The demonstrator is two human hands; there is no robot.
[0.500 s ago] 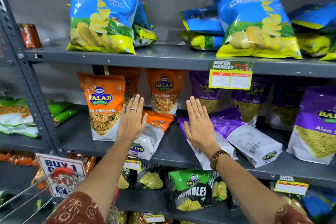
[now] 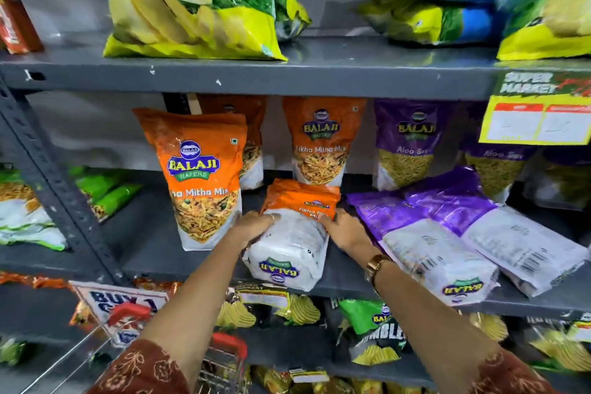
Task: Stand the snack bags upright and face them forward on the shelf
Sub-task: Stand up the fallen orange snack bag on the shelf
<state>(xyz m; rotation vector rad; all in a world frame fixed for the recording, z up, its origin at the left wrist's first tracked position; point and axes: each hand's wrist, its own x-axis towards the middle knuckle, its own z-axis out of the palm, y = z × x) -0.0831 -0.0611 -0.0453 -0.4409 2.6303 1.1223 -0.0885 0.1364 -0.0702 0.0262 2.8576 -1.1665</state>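
Note:
An orange and white snack bag (image 2: 292, 243) lies flat on the middle shelf (image 2: 144, 233), back side up, its base toward me. My left hand (image 2: 252, 227) grips its left edge and my right hand (image 2: 345, 229) grips its right edge. An upright orange bag (image 2: 201, 176) stands just to its left, facing forward. Two more orange bags (image 2: 319, 141) stand behind. To the right, two purple bags (image 2: 425, 233) lie flat, back side up. Upright purple bags (image 2: 409, 144) stand behind them.
The upper shelf (image 2: 319, 73) holds blue and yellow chip bags (image 2: 192, 3). A yellow price tag (image 2: 537, 118) hangs at right. Green bags (image 2: 105, 189) lie beyond the left upright post (image 2: 54, 182). A red-handled cart (image 2: 220, 358) stands below, in front of the lower shelf's bags.
Both hands came down from open, raised palms and closed on the sides of the lying orange bag. The view has moved closer to the shelf.

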